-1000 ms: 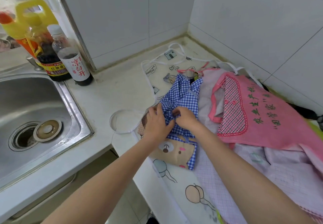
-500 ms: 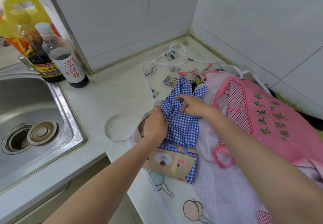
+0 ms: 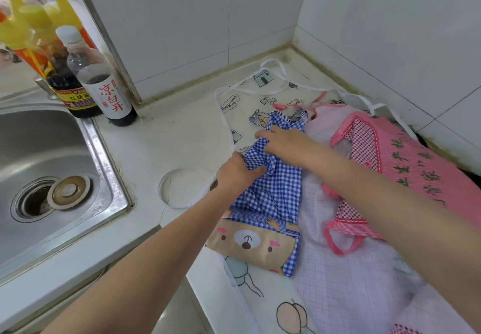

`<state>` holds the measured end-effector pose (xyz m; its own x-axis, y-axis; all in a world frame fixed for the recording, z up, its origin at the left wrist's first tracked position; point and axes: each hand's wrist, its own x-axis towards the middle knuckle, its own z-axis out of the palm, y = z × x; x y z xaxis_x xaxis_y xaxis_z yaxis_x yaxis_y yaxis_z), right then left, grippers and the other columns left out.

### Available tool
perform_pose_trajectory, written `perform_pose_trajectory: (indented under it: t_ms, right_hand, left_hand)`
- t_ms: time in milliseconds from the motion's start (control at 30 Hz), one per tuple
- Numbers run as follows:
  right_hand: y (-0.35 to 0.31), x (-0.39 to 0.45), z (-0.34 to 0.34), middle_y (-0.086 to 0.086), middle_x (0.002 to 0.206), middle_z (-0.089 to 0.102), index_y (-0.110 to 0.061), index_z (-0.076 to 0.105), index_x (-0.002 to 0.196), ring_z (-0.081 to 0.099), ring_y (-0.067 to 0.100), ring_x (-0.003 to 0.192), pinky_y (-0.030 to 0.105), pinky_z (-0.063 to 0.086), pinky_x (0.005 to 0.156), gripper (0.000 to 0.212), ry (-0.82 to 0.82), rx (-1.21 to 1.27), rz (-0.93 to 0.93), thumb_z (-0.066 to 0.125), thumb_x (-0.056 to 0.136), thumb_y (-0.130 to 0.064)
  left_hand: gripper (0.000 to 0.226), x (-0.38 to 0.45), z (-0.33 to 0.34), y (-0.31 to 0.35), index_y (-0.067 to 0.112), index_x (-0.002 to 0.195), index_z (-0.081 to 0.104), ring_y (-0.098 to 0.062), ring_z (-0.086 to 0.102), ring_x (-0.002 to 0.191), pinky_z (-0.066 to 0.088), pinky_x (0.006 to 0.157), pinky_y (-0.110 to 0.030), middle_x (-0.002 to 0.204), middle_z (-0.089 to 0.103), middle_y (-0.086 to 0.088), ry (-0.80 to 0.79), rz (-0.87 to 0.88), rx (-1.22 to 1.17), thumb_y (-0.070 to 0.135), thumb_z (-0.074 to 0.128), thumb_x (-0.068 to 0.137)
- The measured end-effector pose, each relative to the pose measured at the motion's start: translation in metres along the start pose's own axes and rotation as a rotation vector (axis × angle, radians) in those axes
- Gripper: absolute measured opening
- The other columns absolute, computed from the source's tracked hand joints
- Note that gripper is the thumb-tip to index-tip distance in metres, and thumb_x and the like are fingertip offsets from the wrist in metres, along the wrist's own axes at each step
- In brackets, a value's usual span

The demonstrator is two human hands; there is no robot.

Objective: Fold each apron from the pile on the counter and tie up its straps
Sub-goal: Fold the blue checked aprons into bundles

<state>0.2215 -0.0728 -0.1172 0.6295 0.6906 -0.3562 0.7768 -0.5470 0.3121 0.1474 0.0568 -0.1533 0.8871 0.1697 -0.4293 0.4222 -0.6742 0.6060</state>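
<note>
Sink (image 3: pixel 86 135): it sits well to your left, apart from the aprons. A long strap flung that way could drop into the basin and get wet.

Bottles (image 3: pixel 104 78): they stand at the back by the wall, near the sink corner. A wide sweep of your left arm could knock one over, and I judge the dark liquid would stain cloth.

Counter (image 3: pixel 166 135): the bare patch beside the pile is your only free folding space. The front edge is close, so anything overhanging may slide off.

Left hand (image 3: pixel 235 174): your fingers are curled tight into a bunched fold on the left side of the blue checked apron (image 3: pixel 276 187). If you pull hard here, the whole folded bundle could come undone.

Blue checked apron: it lies on top of the pile, folded narrow, its bear pocket (image 3: pixel 251 242) nearest you. I cannot tell which bit of the bunch is strap and which is body; tie the wrong part and the knot will slip.

Right hand (image 3: pixel 283 142): it lies fairly flat on the apron's upper end, fingers only slightly bent, pressing rather than gripping. Lift it too soon and the fold may spring open.

White printed apron (image 3: pixel 260 94): it lies underneath, its white straps looped toward the wall. You could snag one by mistake.

Pink apron (image 3: pixel 406 167): it lies just right of your forearm, which could drag it along.
</note>
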Motion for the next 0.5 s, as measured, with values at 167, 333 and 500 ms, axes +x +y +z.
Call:
perform_pose_trajectory:
  t_ms: [167,333,500]
  right_hand:
    - [0.015,0.024,0.012,0.006,0.153,0.028,-0.009,0.055,0.092,0.049,0.029,0.12,0.029,0.038,0.069,0.012,-0.13,0.21,0.056,0.049,0.088,0.001]
    - [0.025,0.033,0.025,0.011,0.12,0.045,-0.009,0.054,0.086,0.055,0.026,0.095,0.032,0.042,0.079,0.009,-0.079,0.514,0.197,0.062,0.083,-0.004]
    - [0.018,0.03,0.046,0.015,0.133,0.038,-0.007,0.04,0.125,0.053,0.033,0.107,0.031,0.038,0.075,0.05,0.022,0.668,0.376,0.062,0.081,0.0]
  left_hand:
    - [0.018,0.0,-0.003,0.001,0.003,0.103,0.057,-0.034,0.055,0.101,0.043,0.078,-0.037,0.106,0.057,-0.017,0.122,0.188,0.099,0.012,0.056,0.087]
    - [0.036,-0.005,0.004,0.004,0.007,0.125,0.046,-0.027,0.043,0.114,0.044,0.089,-0.034,0.124,0.042,-0.01,0.256,0.375,0.46,0.028,0.047,0.096]
    - [0.038,0.002,0.014,0.003,0.006,0.128,0.039,-0.029,0.056,0.105,0.045,0.076,-0.033,0.122,0.05,-0.01,0.085,0.357,0.536,0.009,0.05,0.092]
